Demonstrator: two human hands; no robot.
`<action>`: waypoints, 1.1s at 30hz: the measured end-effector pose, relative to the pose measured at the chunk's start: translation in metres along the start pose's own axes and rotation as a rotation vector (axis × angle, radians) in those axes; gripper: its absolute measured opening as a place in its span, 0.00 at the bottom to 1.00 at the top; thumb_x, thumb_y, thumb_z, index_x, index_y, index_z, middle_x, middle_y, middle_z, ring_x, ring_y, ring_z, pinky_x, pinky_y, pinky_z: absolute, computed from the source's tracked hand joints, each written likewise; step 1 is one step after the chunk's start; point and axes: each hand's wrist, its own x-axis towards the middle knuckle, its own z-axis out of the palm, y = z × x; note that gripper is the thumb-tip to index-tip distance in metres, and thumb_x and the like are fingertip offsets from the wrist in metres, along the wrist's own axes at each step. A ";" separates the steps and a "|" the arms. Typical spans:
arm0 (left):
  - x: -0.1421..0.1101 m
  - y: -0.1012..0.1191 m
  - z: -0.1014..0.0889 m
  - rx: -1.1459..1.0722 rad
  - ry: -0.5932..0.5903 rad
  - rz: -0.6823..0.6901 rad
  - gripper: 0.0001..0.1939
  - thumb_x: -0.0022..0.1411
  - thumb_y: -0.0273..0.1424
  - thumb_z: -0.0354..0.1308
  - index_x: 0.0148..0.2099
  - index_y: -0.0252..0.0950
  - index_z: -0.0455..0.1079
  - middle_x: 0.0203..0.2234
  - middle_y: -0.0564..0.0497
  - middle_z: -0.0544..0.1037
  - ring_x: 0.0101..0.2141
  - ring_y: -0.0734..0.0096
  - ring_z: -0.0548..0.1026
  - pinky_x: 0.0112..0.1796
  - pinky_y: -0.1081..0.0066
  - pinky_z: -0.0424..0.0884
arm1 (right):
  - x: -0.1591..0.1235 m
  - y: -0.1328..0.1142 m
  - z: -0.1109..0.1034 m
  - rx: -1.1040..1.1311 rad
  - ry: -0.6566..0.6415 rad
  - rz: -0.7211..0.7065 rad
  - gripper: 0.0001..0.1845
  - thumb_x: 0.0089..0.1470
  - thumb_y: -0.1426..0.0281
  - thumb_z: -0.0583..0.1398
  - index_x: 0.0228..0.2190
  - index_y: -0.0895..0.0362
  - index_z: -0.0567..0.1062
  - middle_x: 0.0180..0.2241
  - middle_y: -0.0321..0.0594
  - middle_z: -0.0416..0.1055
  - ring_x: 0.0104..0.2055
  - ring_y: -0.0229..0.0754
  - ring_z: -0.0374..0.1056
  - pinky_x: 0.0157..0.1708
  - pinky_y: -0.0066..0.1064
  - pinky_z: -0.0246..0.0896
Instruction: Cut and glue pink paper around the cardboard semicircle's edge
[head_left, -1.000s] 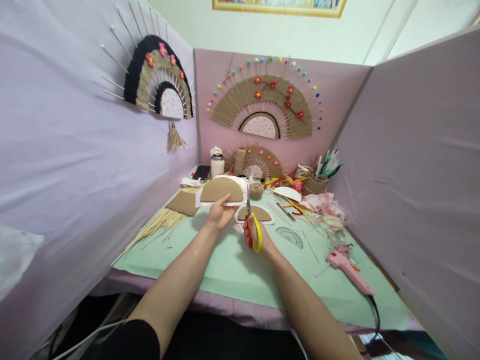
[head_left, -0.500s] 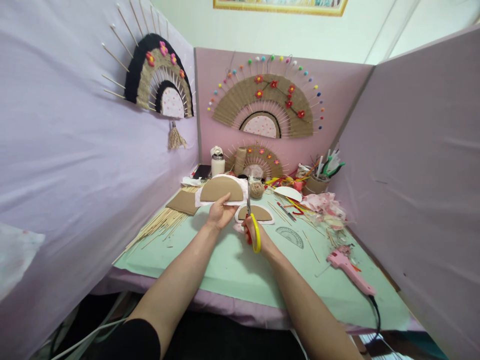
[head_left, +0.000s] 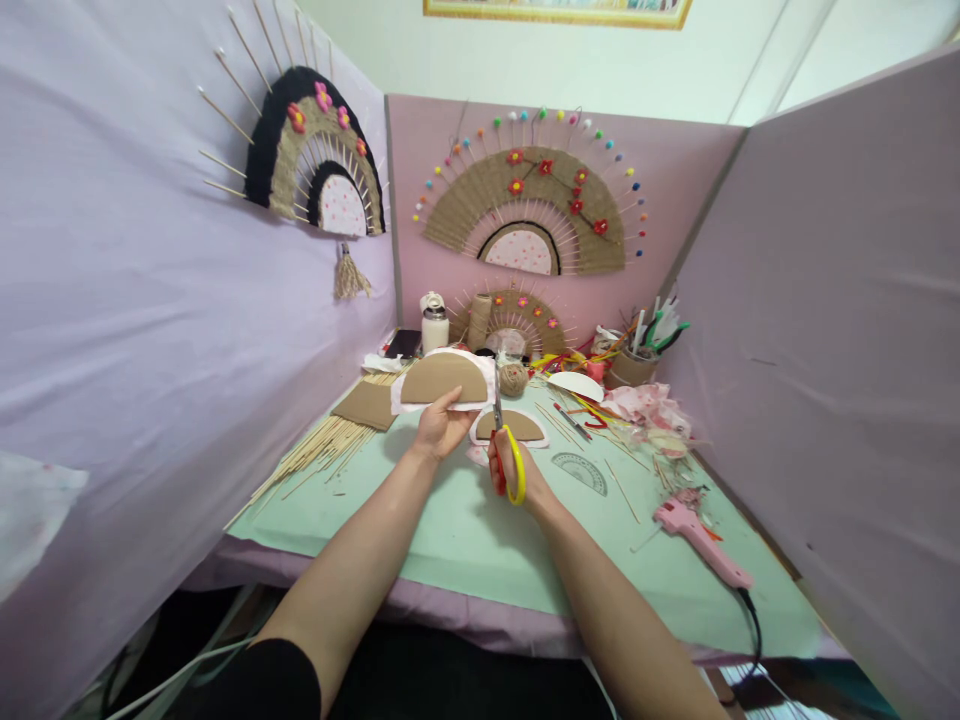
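Note:
My left hand (head_left: 444, 428) grips a cardboard half-circle (head_left: 444, 380) by its lower edge, thumb on the front. A pale pink fabric border (head_left: 398, 392) sticks out around the cardboard. In my right hand (head_left: 517, 472) are scissors (head_left: 514, 460) with red and yellow handles, blades pointing up. The blades stand at the right end of the fabric border; whether they touch it I cannot tell. Behind my right hand a smaller cardboard half-circle (head_left: 513, 426) lies on white-pink fabric on the table.
Thin wooden sticks (head_left: 315, 445) and a cardboard piece (head_left: 365, 404) lie at left. A clear protractor (head_left: 579, 473), a pen (head_left: 572, 422) and a pink glue gun (head_left: 701, 540) lie at right. A twine ball (head_left: 514, 378), a bottle (head_left: 434, 325) and fabric scraps (head_left: 649, 410) are farther back.
My right hand and the scissors' handles have shifted very slightly to the right. The held half-circle and my left hand stay almost in place.

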 end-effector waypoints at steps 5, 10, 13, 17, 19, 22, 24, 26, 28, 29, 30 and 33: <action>0.001 -0.001 0.000 -0.004 -0.012 0.004 0.18 0.59 0.21 0.51 0.52 0.34 0.67 0.39 0.46 0.78 0.38 0.69 0.76 0.46 0.65 0.70 | 0.001 0.007 0.000 -0.044 0.028 -0.092 0.32 0.49 0.39 0.40 0.24 0.55 0.60 0.11 0.28 0.55 0.10 0.32 0.53 0.09 0.23 0.46; 0.001 -0.004 -0.002 0.040 -0.013 0.013 0.18 0.58 0.24 0.55 0.52 0.36 0.67 0.41 0.47 0.77 0.39 0.69 0.76 0.46 0.64 0.69 | 0.003 0.010 0.001 -0.075 0.086 -0.090 0.31 0.51 0.40 0.42 0.23 0.55 0.60 0.10 0.28 0.55 0.09 0.32 0.52 0.08 0.23 0.47; 0.001 -0.007 -0.004 0.072 -0.034 0.033 0.19 0.57 0.24 0.57 0.52 0.36 0.67 0.42 0.47 0.77 0.39 0.68 0.75 0.46 0.62 0.69 | 0.003 0.009 0.000 -0.077 0.113 -0.076 0.30 0.50 0.41 0.44 0.24 0.55 0.61 0.11 0.29 0.55 0.09 0.32 0.53 0.09 0.24 0.48; 0.001 -0.009 -0.004 0.083 -0.029 0.054 0.20 0.55 0.24 0.58 0.52 0.36 0.67 0.41 0.47 0.77 0.39 0.68 0.76 0.46 0.62 0.70 | 0.004 0.009 -0.001 -0.096 0.121 -0.078 0.31 0.50 0.40 0.44 0.24 0.56 0.61 0.11 0.29 0.55 0.10 0.33 0.54 0.10 0.24 0.48; 0.001 -0.009 -0.003 0.098 -0.022 0.061 0.20 0.55 0.24 0.59 0.52 0.36 0.67 0.41 0.47 0.77 0.39 0.67 0.76 0.46 0.61 0.70 | 0.004 0.009 -0.002 -0.094 0.124 -0.084 0.31 0.50 0.40 0.44 0.24 0.56 0.62 0.11 0.29 0.55 0.10 0.33 0.54 0.10 0.24 0.48; 0.000 -0.009 -0.003 0.122 -0.017 0.061 0.19 0.55 0.24 0.59 0.51 0.35 0.68 0.40 0.47 0.77 0.39 0.68 0.75 0.46 0.61 0.70 | 0.004 0.009 -0.001 -0.053 0.093 -0.096 0.32 0.50 0.39 0.42 0.25 0.55 0.61 0.11 0.29 0.54 0.10 0.32 0.53 0.10 0.24 0.46; 0.000 -0.009 -0.003 0.129 -0.017 0.066 0.19 0.55 0.24 0.59 0.50 0.36 0.68 0.40 0.48 0.77 0.39 0.68 0.75 0.46 0.61 0.70 | 0.005 0.008 0.000 0.007 0.054 -0.098 0.32 0.49 0.39 0.41 0.25 0.55 0.60 0.13 0.28 0.53 0.10 0.31 0.51 0.10 0.24 0.45; 0.000 -0.009 -0.003 0.130 -0.015 0.073 0.18 0.55 0.25 0.59 0.49 0.36 0.69 0.40 0.48 0.77 0.40 0.68 0.75 0.46 0.61 0.70 | 0.006 0.007 0.001 0.064 0.034 -0.093 0.33 0.48 0.38 0.41 0.25 0.55 0.60 0.15 0.29 0.53 0.12 0.30 0.50 0.11 0.24 0.45; 0.001 -0.009 -0.004 0.126 -0.014 0.078 0.18 0.55 0.25 0.59 0.49 0.36 0.69 0.41 0.48 0.77 0.40 0.67 0.75 0.47 0.61 0.69 | 0.007 0.007 0.002 0.088 0.030 -0.090 0.34 0.47 0.37 0.43 0.26 0.55 0.60 0.18 0.30 0.54 0.13 0.30 0.50 0.11 0.24 0.46; 0.001 -0.009 -0.004 0.123 -0.018 0.077 0.18 0.54 0.25 0.59 0.49 0.36 0.69 0.41 0.47 0.77 0.41 0.67 0.75 0.47 0.61 0.69 | 0.007 0.007 0.002 0.087 0.030 -0.094 0.34 0.46 0.37 0.43 0.26 0.56 0.61 0.19 0.30 0.55 0.14 0.30 0.50 0.12 0.24 0.47; 0.001 -0.009 -0.005 0.122 -0.024 0.077 0.19 0.54 0.25 0.60 0.50 0.35 0.69 0.42 0.47 0.77 0.41 0.66 0.75 0.48 0.61 0.69 | 0.008 0.008 0.002 0.085 0.028 -0.099 0.34 0.46 0.37 0.44 0.27 0.56 0.61 0.20 0.30 0.55 0.15 0.30 0.50 0.12 0.24 0.47; 0.001 -0.009 -0.005 0.126 -0.040 0.077 0.19 0.54 0.25 0.60 0.50 0.36 0.69 0.42 0.47 0.77 0.42 0.66 0.75 0.48 0.60 0.68 | 0.009 0.010 0.001 0.088 0.019 -0.110 0.34 0.47 0.37 0.43 0.27 0.56 0.62 0.21 0.31 0.55 0.16 0.31 0.51 0.13 0.25 0.47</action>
